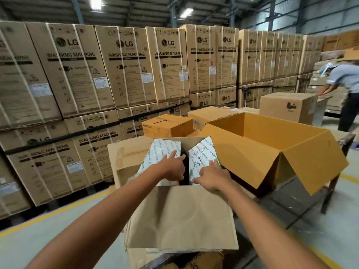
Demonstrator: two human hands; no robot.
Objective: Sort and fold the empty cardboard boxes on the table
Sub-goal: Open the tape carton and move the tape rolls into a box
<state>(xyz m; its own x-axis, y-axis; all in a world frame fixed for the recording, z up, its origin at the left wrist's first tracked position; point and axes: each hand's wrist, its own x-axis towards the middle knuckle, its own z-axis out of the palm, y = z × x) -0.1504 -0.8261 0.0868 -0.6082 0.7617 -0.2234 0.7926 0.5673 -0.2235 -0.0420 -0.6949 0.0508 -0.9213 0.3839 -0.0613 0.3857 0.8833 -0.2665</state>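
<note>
Right at the middle of the table, we had both hands on the inner flaps of the small brown box (180,216): our left hand (172,167) lay flat with fingers spread on the left taped flap (159,152), and our right hand (212,177) pressed palm-down on the right taped flap (204,154), the one with handwriting scrawled on it. Neither hand was really gripping anything, just open fingers resting on the cardboard, with a dark gap showing between the two flaps. The near flap of that box hung toward us over the table edge. Just to the right sat a big open box (272,148) with its flaps splayed out, touching or nearly touching ours. Behind were a closed Eveready box (167,126), another flat carton (209,114) and a taller sealed box (287,106). Well past those, a wall of LG washing machine cartons (120,68) was stacked high, and another person (345,88) was bent over a bench at far right.
</note>
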